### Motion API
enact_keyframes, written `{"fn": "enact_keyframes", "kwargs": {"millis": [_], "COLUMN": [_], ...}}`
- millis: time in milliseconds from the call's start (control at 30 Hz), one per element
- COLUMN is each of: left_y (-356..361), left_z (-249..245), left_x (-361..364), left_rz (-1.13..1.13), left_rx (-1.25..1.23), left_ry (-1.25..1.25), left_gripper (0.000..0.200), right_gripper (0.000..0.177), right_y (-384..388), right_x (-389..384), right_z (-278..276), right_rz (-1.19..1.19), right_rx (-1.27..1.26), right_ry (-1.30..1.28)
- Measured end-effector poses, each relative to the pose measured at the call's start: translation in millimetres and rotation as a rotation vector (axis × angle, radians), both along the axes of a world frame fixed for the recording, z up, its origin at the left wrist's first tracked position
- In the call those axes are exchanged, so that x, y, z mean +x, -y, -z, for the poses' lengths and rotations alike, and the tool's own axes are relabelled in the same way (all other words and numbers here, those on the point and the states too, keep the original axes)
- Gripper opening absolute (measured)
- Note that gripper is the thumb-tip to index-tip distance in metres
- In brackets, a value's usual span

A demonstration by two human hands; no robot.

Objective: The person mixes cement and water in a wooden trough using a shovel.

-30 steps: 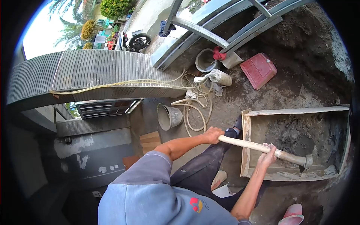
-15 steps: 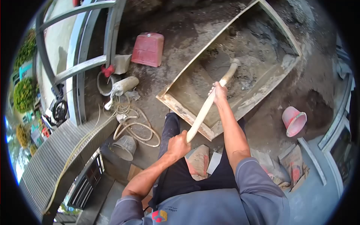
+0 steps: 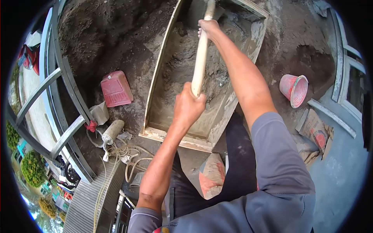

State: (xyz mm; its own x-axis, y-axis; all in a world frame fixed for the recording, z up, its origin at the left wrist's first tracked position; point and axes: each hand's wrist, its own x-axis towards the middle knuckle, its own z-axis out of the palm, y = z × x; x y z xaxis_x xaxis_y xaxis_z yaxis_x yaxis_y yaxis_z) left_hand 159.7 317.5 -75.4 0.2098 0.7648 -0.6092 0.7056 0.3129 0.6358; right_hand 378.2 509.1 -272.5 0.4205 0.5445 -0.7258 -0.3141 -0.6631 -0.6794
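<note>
A long pale wooden handle of a hoe [image 3: 199, 64] runs up over a wooden mixing trough [image 3: 156, 79]. My left hand [image 3: 189, 103] is wrapped round the handle close to its near end. Higher up, my right hand [image 3: 209, 29] grips the same handle near the hoe's head. The head is at the far end of the trough, and its blade is hard to make out against the grey mix. Wet grey mortar [image 3: 217, 73] lies in the trough, lumpy in the middle and thinner and more watery at the near end.
Left of the trough lies a red plastic tub [image 3: 116, 88], near a coiled hose [image 3: 136, 157] and a metal frame [image 3: 66, 134]. A pink bucket [image 3: 293, 90] lies tipped on the right, above torn cement bags [image 3: 315, 132]. Another bag [image 3: 212, 175] sits between my legs.
Both hands have pushed the hoe forward, its head now at the trough's far end. My view has turned, so the trough appears more upright and further left.
</note>
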Motion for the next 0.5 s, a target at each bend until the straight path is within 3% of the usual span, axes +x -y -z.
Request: {"fn": "enact_keyframes", "kwargs": {"millis": [67, 233, 267, 367, 500], "left_y": [-8, 36, 48, 91, 101], "left_z": [-16, -80, -92, -80, -97], "left_x": [5, 7, 3, -35, -44], "left_rz": [-0.019, -0.146, -0.169, -0.258, -0.169], "left_rx": [-0.071, -0.240, -0.273, -0.380, -0.434], "left_ry": [0.004, -0.052, -0.072, -0.087, -0.174], "left_gripper": [0.029, 0.028, 0.029, 0.031, 0.032], "right_gripper": [0.014, 0.019, 0.020, 0.021, 0.009], "right_y": [-5, 54, 74, 143, 191], "right_x": [-11, -78, -96, -156, -175], "right_z": [30, 4, 36, 48, 49], "right_rz": [-0.020, -0.221, -0.325, -0.268, -0.173], "right_rx": [-0.016, -0.197, -0.231, -0.233, -0.281], "right_ry": [-0.048, -0.076, -0.149, -0.204, -0.403]}}
